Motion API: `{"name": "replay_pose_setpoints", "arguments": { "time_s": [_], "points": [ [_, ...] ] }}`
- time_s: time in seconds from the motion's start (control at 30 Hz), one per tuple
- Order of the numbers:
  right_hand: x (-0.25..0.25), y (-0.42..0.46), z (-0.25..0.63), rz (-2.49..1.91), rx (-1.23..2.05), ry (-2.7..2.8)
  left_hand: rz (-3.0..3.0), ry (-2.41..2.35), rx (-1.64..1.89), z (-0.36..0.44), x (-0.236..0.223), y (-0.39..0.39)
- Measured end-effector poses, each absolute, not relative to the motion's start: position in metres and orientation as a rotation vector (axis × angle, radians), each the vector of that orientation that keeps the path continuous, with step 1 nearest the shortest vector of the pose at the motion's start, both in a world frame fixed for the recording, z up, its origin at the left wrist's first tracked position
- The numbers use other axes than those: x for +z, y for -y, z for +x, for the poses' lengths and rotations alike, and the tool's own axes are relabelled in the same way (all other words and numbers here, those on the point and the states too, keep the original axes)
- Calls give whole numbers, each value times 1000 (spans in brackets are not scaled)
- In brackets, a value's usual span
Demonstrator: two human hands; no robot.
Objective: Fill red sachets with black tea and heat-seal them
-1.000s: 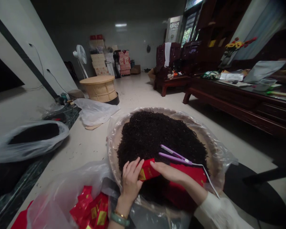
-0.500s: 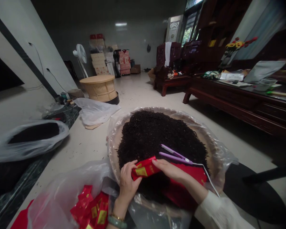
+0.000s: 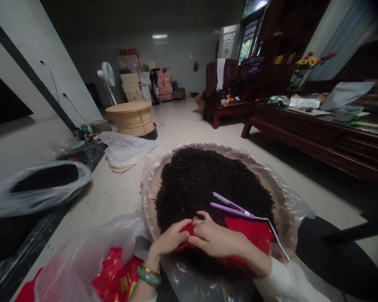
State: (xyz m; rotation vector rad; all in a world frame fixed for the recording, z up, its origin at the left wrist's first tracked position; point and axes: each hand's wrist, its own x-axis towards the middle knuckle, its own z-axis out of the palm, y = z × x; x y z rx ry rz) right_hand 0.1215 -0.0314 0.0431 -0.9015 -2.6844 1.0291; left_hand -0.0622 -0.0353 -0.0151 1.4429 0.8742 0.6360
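My left hand [image 3: 173,238] and my right hand [image 3: 216,237] meet over the near side of a wide round tray [image 3: 283,209] lined with clear plastic. Between them is a small red packet [image 3: 186,230], mostly hidden by the fingers of both hands. Dark, dry, twisted leaves that look like loose tea [image 3: 204,180] are heaped in the tray. Just beyond my right hand, a purple flat iron [image 3: 231,206] with a white cord lies on the leaves, its jaws apart. Under my right forearm is a larger red sheet or bag [image 3: 250,233].
Several red packets [image 3: 113,272] lie in a clear plastic bag [image 3: 72,251] at the lower left. A plastic sack [image 3: 78,186] of dark leaves stands farther left. A black round base [image 3: 337,256] is at right, near a dark wooden table [image 3: 302,130]. A round drum-shaped stand [image 3: 130,117] stands farther back.
My right hand has moved left and closed over the red packet, covering its gold label. The packet sits lower and is more hidden. The flat iron has stayed in place.
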Motion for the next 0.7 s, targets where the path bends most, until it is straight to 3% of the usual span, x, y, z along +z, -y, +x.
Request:
{"name": "replay_pose_setpoints", "arguments": {
  "time_s": [0.2,0.37,0.6,0.7],
  "points": [
    [35,20,116,-896,971,2531,952,-942,894,-38,-50,44],
    [20,10,124,-1002,911,2030,645,-1055,961,-41,-63,48],
    [-38,2,189,-1433,63,2112,416,-899,1011,-53,-71,47],
    [-51,-9,214,-1651,-114,2114,375,-857,999,-52,-75,47]
  ]
}}
